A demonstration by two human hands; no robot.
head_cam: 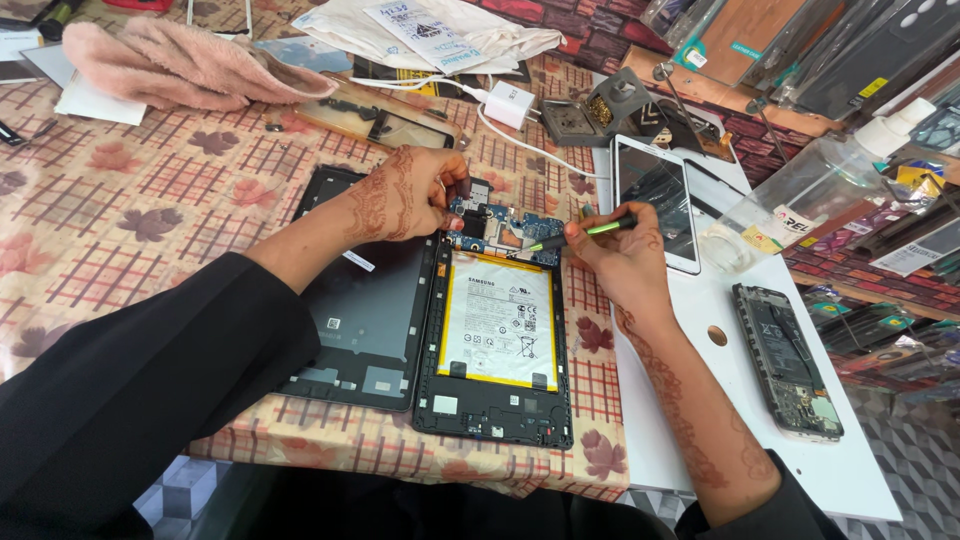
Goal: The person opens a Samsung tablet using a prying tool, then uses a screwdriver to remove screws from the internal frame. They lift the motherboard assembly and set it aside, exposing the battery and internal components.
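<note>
Two hands work at the far end of an opened tablet on a patterned tablecloth.

The tip of the green tool (pixel 585 232) is hard to make out against the blue circuit board (pixel 500 228), and whatever the left hand (pixel 405 195) touches is hidden under its curled fingers; the sleeves run out of view at the near edge. The opened tablet (pixel 495 335) lies face down in the middle of the table, its white battery (pixel 498 320) showing, with the detached back cover (pixel 365 310) just to its left. The left hand rests on the board's far left corner, fingers bent together. The right hand (pixel 620 255) pinches the green tool between thumb and fingers at the board's right edge, the tool pointing left over the board. A white phone (pixel 655 200) lies just right of that hand.
</note>
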